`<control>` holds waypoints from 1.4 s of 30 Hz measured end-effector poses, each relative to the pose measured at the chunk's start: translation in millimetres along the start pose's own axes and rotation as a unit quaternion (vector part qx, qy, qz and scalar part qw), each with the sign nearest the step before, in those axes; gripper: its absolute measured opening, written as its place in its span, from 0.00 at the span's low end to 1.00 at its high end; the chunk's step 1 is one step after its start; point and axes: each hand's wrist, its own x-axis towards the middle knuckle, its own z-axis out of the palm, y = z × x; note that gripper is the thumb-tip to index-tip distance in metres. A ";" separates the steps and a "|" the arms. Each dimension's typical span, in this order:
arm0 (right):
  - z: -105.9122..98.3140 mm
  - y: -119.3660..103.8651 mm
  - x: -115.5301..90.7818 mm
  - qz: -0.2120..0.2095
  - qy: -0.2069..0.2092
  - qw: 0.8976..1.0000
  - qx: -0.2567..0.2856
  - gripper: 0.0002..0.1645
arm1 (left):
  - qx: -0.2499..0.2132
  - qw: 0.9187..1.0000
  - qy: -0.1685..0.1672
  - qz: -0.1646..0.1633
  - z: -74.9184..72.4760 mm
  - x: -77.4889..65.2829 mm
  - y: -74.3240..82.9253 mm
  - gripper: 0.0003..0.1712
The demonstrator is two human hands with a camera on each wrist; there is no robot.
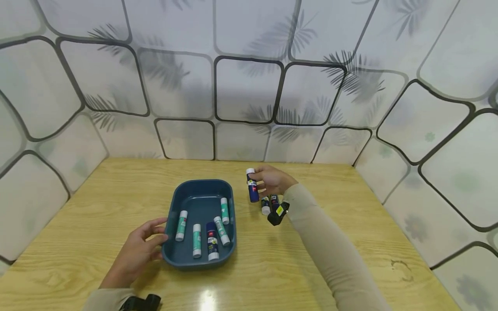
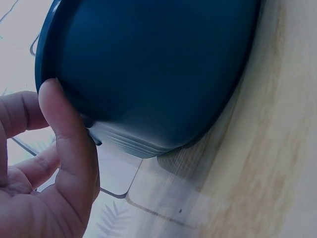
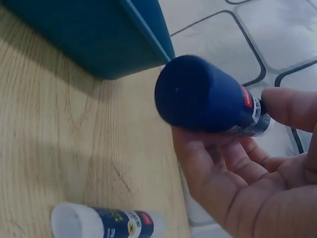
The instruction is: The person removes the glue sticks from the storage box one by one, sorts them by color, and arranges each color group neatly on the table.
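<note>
You are pinching a blue glue stick (image 1: 253, 193) in your right hand (image 1: 272, 179), with your thumb on 1 side and your fingers on the other. The stick is tilting a little, white end up and blue end down. You are holding it above the table (image 1: 264, 268), to the right of the tray (image 1: 198, 264), beside its far half. Your left hand (image 1: 142, 246) is touching the tray's left side with bent fingers and thumb (I cannot tell if they are really squeezing the rim).

Inside the tray, 5 sticks are lying down. A left green stick (image 1: 181, 226) is resting by the left side, and a middle green stick (image 1: 196, 242) is lying nearer to you. On the right, a far green stick (image 1: 225, 211) and a near green stick (image 1: 221, 231) are lying close together. A fat dark blue stick (image 1: 212, 242) is lying between the middle green stick and the near green stick, with its white end toward you.

On the table, 2 loose blue sticks (image 1: 265, 205) are lying close together by the near side of your right hand. A patterned wall (image 1: 249, 90) is standing on the far side.
</note>
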 end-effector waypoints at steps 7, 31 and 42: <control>-8.5 7.3 -0.6 0.001 -0.002 1.000 0.018 0.12 | 0.002 1.000 -0.002 -0.011 -0.9 -2.8 -3.1 0.30; -54.0 13.4 -16.1 -0.002 0.038 0.999 0.009 0.16 | -0.002 1.000 0.002 0.002 2.1 1.5 6.8 0.29; -68.8 20.2 -18.3 0.013 0.080 0.996 -0.024 0.19 | 0.004 1.000 0.002 -0.008 0.3 4.1 4.0 0.30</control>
